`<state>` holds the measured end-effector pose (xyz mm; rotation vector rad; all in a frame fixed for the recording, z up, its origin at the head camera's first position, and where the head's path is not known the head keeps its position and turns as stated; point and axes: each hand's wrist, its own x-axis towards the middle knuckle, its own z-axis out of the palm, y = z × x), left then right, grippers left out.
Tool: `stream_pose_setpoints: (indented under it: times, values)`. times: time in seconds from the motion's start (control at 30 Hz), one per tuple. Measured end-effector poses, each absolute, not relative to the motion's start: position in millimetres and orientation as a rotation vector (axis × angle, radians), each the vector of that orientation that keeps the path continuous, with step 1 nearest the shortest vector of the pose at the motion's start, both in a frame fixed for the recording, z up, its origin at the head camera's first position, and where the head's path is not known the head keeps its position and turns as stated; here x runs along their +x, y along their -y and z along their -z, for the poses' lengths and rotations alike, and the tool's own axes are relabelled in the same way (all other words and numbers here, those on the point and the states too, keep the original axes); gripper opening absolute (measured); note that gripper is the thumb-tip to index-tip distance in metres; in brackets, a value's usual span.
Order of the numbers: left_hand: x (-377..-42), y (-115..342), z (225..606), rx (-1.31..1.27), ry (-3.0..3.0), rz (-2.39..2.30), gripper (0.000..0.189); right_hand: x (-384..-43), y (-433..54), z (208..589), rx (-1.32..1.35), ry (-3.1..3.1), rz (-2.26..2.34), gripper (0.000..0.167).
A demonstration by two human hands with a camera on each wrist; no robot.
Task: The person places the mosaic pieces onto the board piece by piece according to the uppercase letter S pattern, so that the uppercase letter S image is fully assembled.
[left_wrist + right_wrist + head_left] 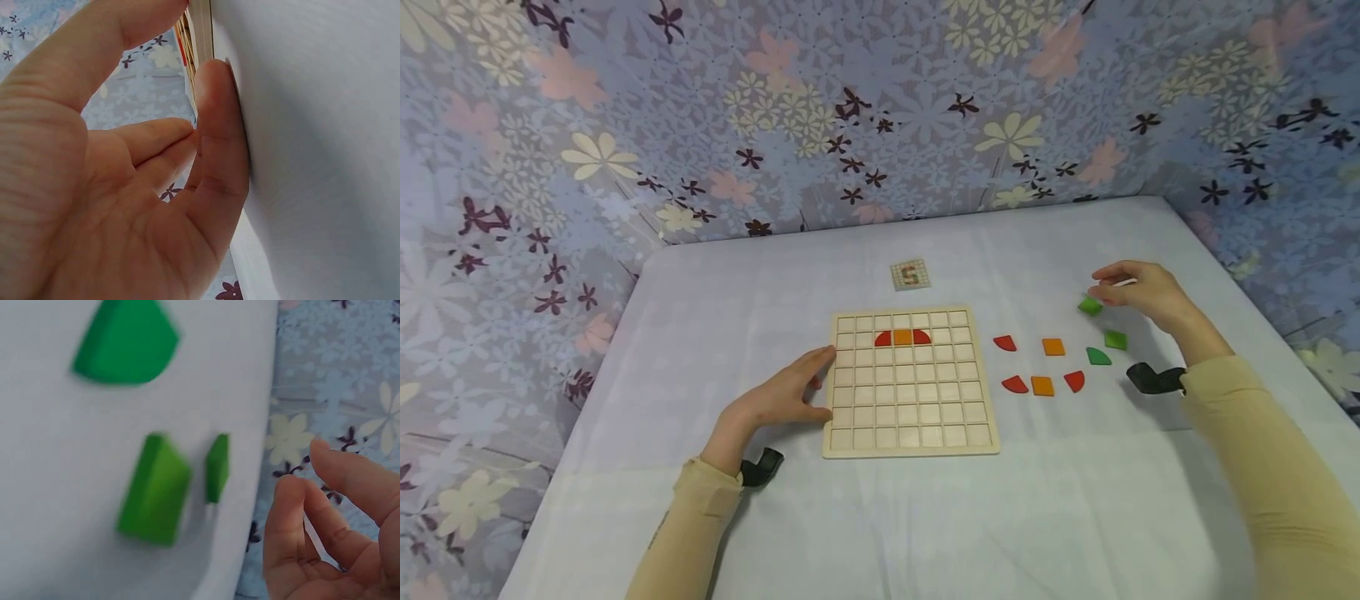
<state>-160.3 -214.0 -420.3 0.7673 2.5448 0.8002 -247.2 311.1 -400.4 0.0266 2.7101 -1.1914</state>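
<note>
My left hand (786,392) rests against the left edge of a wooden grid board (887,393), its thumb and fingers spread along the rim. In the left wrist view, the fingers (219,125) lie at the board's side on the cloth. On the board's upper part sit an orange square flanked by two red quarter-circles. My right hand (1142,292) is over the table's right side, thumb and fingers apart with nothing between them. Just below its fingertips, a light green square tile (1090,306) is tilted; in the right wrist view this tile (217,469) looks nearly edge-on.
Right of the board lie another light green square (1116,340), a dark green quarter-circle (1098,357), orange squares (1054,347) and red quarter-circles (1004,342). A small pattern card (910,274) lies behind the board. Floral curtains (880,108) border the white-covered table.
</note>
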Motion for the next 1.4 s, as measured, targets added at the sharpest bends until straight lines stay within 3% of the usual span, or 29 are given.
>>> stream_pose_setpoints:
  times: [0.3, 0.9, 1.17, 1.4]
  values:
    - [-160.3, 215.8, 421.2, 0.767, -2.544, -0.811, 0.094, -246.7, -318.1, 420.8, 0.074, -2.672, 1.075, 0.066]
    - [-162.7, 215.3, 418.8, 0.773, -2.554, -0.795, 0.093, -253.4, -308.4, 424.2, 0.038, -2.783, 0.93, 0.049]
    - [-163.3, 216.5, 419.6, 0.783, -2.553, -0.796, 0.092, -256.8, -297.7, 406.4, 0.008, -2.843, 1.023, 0.047]
    - [-162.5, 215.1, 421.9, 0.758, -2.545, -0.802, 0.093, -260.7, -276.5, 381.9, -0.075, -2.796, 1.08, 0.057]
